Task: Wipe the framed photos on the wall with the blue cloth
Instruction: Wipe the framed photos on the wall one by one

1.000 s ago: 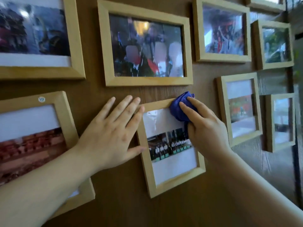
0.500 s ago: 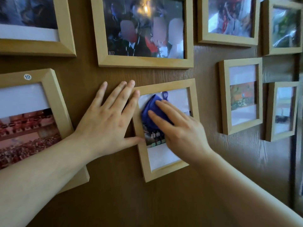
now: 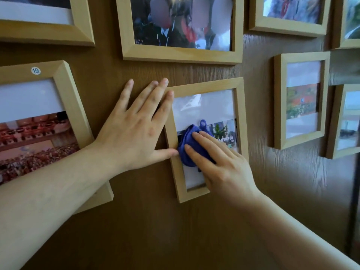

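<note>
A small upright framed photo [image 3: 240, 121] in light wood hangs on the brown wood-grain wall, slightly tilted. My right hand [image 3: 220, 164] presses the bunched blue cloth [image 3: 188, 147] flat against its glass, at the left middle of the picture. My left hand [image 3: 136, 131] lies flat on the wall with fingers spread, its fingertips and thumb touching the frame's left edge. The lower right part of the glass is hidden under my right hand.
More light-wood frames surround it: a large group photo [image 3: 181, 54] above, a frame with a "19" sticker [image 3: 64, 90] at left, another at top left [image 3: 46, 35], two upright frames at right [image 3: 280, 102] [image 3: 334, 121], others at top right [image 3: 288, 26].
My right hand has slid the cloth from the frame's top right corner down and left across the glass. The view has dropped and come closer. My left hand stayed on the frame's left edge.
</note>
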{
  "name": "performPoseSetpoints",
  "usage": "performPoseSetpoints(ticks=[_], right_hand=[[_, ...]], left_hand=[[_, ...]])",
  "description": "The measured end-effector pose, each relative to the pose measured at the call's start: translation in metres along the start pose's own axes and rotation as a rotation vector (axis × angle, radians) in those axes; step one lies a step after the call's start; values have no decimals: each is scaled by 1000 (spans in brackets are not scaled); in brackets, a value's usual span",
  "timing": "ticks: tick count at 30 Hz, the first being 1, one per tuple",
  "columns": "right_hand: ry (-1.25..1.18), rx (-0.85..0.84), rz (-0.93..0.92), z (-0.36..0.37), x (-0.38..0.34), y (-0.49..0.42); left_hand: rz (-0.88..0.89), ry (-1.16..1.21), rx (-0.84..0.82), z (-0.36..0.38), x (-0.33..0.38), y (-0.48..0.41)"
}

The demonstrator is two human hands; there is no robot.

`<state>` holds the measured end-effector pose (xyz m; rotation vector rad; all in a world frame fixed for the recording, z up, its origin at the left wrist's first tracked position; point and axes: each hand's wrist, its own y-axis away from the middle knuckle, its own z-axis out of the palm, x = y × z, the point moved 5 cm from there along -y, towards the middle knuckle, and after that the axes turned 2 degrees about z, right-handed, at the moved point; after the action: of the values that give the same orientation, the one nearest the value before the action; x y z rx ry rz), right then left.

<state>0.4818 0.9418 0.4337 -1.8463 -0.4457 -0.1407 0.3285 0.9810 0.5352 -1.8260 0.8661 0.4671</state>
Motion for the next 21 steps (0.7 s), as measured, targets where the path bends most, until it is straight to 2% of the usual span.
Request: performPoseSetpoints(ticks=[2, 7, 11, 14, 17, 21], right_hand=[[24, -1, 15, -4, 8, 3], [50, 59, 186, -20, 46, 12], [67, 12, 205, -19, 44, 22], [25, -63, 163, -11, 15, 30], [-33, -138, 19, -3, -17, 37], [-22, -183, -65, -4, -13, 45]], left_hand=[[1, 2, 1, 0, 0, 0], [-3, 4, 10, 1, 0, 0], [-8, 9, 15, 1, 1, 1], [-10, 7, 13, 1, 2, 1], [-4, 2, 12, 0, 2, 1], [-8, -2, 15, 1, 1, 1]])
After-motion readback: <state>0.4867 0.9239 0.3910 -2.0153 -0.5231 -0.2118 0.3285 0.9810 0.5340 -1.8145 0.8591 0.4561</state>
